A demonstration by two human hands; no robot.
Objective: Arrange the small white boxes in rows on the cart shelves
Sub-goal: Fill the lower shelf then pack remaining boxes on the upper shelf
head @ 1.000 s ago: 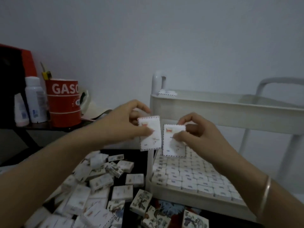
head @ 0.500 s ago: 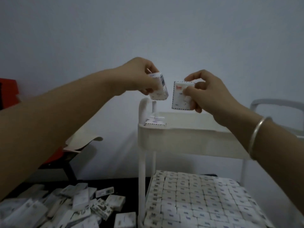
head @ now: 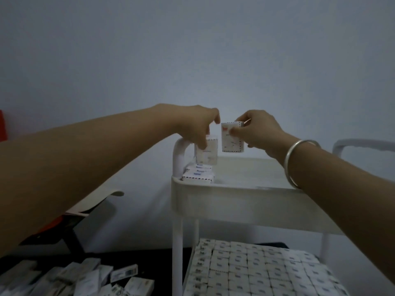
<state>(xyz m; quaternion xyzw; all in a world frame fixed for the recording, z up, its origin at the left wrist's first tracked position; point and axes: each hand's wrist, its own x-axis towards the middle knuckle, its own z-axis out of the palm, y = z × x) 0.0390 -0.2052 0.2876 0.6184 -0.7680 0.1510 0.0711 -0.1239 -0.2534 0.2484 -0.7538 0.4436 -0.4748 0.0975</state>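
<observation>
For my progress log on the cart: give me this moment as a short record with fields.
Left hand: holds left box over the laid boxes
Right hand: holds right box upright, beside it and higher
Top shelf: laid boxes at its left end
Lower shelf: packed with rows of boxes
Pile: loose boxes, lower left

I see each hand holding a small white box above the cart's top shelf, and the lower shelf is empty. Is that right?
Not quite. The head view shows that the lower shelf is not empty: it is packed with rows of small white boxes. The rest holds: the left hand holds the left box and the right hand the right box, above the top shelf.
</observation>
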